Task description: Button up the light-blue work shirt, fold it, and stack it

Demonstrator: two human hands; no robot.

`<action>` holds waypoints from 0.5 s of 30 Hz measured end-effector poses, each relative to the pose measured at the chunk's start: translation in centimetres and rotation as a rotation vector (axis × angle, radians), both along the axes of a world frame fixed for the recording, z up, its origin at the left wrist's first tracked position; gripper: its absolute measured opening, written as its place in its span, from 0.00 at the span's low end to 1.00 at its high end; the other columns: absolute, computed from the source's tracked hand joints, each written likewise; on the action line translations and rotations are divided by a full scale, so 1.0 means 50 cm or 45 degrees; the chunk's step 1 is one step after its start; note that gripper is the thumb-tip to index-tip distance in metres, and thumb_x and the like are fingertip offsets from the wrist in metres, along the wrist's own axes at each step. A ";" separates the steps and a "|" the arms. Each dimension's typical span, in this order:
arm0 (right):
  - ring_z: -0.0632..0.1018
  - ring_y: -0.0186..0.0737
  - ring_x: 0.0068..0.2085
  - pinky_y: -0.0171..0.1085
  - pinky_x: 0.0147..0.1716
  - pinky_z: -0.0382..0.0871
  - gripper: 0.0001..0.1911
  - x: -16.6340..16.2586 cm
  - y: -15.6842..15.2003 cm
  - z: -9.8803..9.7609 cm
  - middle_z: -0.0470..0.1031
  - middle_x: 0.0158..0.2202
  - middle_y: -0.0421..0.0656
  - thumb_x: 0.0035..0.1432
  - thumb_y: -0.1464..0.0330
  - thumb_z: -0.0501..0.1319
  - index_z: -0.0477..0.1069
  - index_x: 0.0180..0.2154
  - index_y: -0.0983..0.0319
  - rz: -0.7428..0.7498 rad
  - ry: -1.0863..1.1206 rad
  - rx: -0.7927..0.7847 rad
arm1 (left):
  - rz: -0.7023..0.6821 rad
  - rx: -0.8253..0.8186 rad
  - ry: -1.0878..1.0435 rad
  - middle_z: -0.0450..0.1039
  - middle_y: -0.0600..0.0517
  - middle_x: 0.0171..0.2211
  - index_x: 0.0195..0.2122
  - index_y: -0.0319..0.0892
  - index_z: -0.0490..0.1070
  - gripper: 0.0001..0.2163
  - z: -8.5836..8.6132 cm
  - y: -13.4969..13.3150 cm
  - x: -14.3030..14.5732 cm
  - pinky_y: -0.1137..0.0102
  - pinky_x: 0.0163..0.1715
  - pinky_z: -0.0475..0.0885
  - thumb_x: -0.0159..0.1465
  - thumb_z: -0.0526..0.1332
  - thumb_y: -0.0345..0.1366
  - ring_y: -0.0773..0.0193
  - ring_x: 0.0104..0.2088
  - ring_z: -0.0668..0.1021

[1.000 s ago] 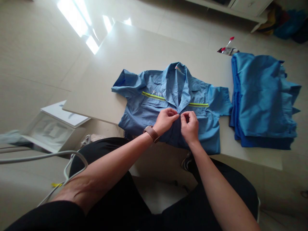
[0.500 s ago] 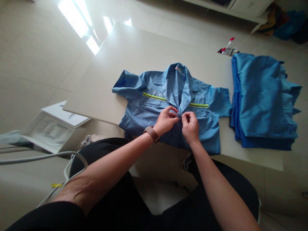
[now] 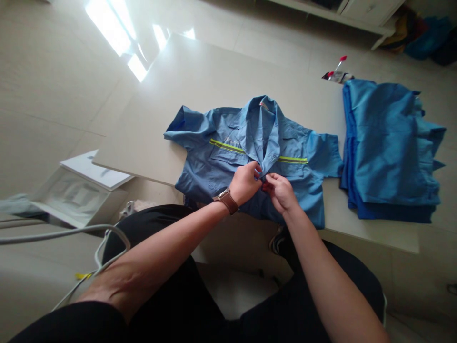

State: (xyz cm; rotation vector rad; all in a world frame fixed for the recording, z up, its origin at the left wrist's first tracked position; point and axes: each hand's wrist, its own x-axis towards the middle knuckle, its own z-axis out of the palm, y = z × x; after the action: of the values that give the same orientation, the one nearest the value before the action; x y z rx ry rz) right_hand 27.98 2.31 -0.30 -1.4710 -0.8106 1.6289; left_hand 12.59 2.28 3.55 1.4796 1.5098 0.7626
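The blue short-sleeved work shirt (image 3: pixel 228 157) lay face up in the middle of the frame on the pale board (image 3: pixel 185 85), collar toward the top and hem hanging over the near edge. A yellow-green reflective stripe (image 3: pixel 227 146) ran across its chest. The left hand (image 3: pixel 244 182), with a brown wristwatch (image 3: pixel 226 199) on its wrist, pinched the front placket just below the collar, and the right hand (image 3: pixel 280 191) pinched the opposite edge, fingertips of both hands meeting at the centre line. The step in hand looked like fastening a button near the top of the front, though the button itself was too small to make out. The next move would seem to call for holding both edges aligned while pressing the button through its hole, then shifting the grip down the placket.

Right of the shirt, close beside its sleeve, sat a stack of folded blue garments (image 3: pixel 389 147). Above that stack, a small red-and-white item (image 3: pixel 337 73) lay on the board. At lower left a white cable (image 3: pixel 71 233) curved past a white box (image 3: pixel 76 190) on the floor.
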 end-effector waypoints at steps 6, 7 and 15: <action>0.76 0.36 0.29 0.34 0.27 0.72 0.22 0.001 0.008 -0.015 0.74 0.29 0.38 0.42 0.56 0.74 0.70 0.34 0.59 -0.227 -0.135 0.041 | -0.214 -0.109 0.012 0.78 0.51 0.28 0.29 0.40 0.79 0.08 -0.015 0.003 -0.008 0.71 0.32 0.69 0.50 0.63 0.23 0.63 0.30 0.77; 0.77 0.37 0.30 0.34 0.28 0.73 0.24 0.002 0.009 -0.018 0.75 0.29 0.37 0.41 0.56 0.74 0.69 0.36 0.59 -0.242 -0.141 0.046 | -0.246 -0.121 0.001 0.78 0.51 0.26 0.27 0.40 0.78 0.08 -0.016 0.002 -0.009 0.71 0.31 0.68 0.50 0.64 0.22 0.63 0.29 0.77; 0.75 0.36 0.29 0.36 0.30 0.73 0.29 -0.006 0.006 -0.015 0.72 0.27 0.35 0.34 0.59 0.77 0.69 0.38 0.60 -0.234 -0.083 0.121 | -0.304 -0.385 -0.006 0.72 0.52 0.19 0.23 0.40 0.75 0.03 -0.024 0.006 -0.021 0.71 0.26 0.63 0.50 0.68 0.27 0.64 0.22 0.72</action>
State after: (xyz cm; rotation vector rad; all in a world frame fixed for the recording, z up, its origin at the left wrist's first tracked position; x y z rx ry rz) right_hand 27.68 2.60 -1.05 -1.4918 -0.7542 1.3947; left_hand 11.54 2.56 2.37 1.3933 1.3461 0.3766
